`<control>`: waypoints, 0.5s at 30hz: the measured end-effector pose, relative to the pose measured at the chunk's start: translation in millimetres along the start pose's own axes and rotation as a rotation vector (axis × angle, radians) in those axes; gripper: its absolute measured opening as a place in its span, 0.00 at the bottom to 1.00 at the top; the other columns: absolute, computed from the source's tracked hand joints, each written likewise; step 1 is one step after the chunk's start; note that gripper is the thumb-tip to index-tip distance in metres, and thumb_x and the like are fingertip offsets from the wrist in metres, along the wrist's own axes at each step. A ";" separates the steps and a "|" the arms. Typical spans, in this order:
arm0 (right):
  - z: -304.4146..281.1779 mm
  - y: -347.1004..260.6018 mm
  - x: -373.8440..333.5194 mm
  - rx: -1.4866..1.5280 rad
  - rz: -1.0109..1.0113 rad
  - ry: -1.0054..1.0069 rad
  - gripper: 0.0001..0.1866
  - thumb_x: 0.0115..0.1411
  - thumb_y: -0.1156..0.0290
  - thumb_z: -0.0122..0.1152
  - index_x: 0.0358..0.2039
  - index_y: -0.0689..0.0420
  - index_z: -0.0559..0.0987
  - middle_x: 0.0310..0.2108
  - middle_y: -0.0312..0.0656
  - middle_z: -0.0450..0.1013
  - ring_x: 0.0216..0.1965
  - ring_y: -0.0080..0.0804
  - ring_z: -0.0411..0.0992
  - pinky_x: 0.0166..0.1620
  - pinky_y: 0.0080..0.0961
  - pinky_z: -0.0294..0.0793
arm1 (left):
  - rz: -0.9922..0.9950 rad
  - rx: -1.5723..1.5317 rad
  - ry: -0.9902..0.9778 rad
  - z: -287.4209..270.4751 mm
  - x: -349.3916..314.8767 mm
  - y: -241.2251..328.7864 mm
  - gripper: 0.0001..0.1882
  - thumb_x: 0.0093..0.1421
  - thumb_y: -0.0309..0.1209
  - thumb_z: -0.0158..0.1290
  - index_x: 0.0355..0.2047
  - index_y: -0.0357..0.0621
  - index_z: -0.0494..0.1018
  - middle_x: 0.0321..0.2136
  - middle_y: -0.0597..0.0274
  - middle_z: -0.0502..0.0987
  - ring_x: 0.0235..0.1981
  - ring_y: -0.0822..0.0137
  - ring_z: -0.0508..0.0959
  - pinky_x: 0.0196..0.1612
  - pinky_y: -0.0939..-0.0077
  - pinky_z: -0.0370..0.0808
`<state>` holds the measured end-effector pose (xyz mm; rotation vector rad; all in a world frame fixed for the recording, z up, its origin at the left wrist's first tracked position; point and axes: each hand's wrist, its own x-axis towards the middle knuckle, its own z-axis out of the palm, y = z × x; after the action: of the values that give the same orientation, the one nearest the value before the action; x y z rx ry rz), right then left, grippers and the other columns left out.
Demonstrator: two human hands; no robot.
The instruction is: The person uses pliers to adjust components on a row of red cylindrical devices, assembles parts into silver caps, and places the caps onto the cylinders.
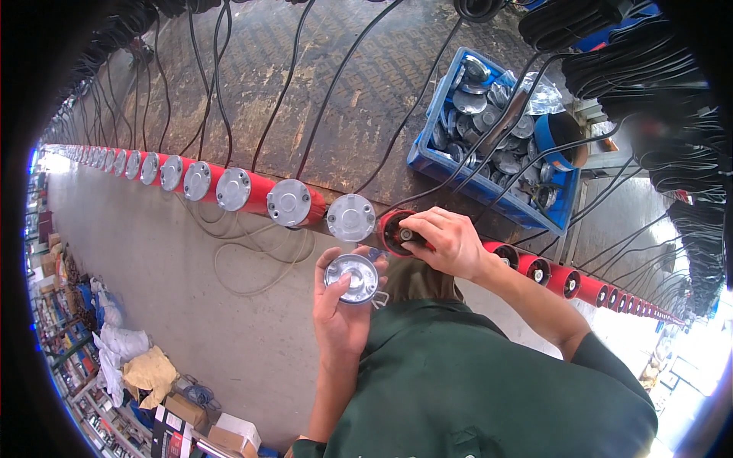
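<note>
My left hand (340, 313) grips a round silver metal end cover (359, 284), its cupped inner side up and the thumb pressed into its middle. A small clear or bluish piece shows by its fingertips, too small to name. My right hand (450, 243) reaches to the open end of a red cylindrical housing (384, 238). Thumb and fingers close around the silver-tipped shaft end (406, 234) inside it. Just left of that housing, another one carries a fitted silver end cover (350, 218) with screw holes.
A row of red housings with silver covers (289, 202) runs left along the worn bench edge (336, 179). Several open-ended housings (534, 269) continue right. A blue crate (416, 156) of loose metal covers holds a blue tape roll (551, 143). Black cables (336, 84) cross the bench.
</note>
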<state>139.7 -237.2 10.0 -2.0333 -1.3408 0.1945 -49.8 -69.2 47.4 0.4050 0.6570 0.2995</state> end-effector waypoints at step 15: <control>-3.7 2.7 1.5 0.039 0.001 -0.028 0.25 0.54 0.71 0.81 0.52 0.56 0.82 0.49 0.44 0.83 0.48 0.45 0.83 0.50 0.37 0.86 | 0.000 -0.010 0.000 2.2 1.7 -1.3 0.26 0.70 0.26 0.53 0.67 0.50 0.66 0.65 0.34 0.74 0.59 0.34 0.81 0.59 0.43 0.84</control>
<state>144.1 -238.2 11.5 -2.0056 -1.3425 0.2492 -46.9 -70.2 47.5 0.3955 0.6551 0.3023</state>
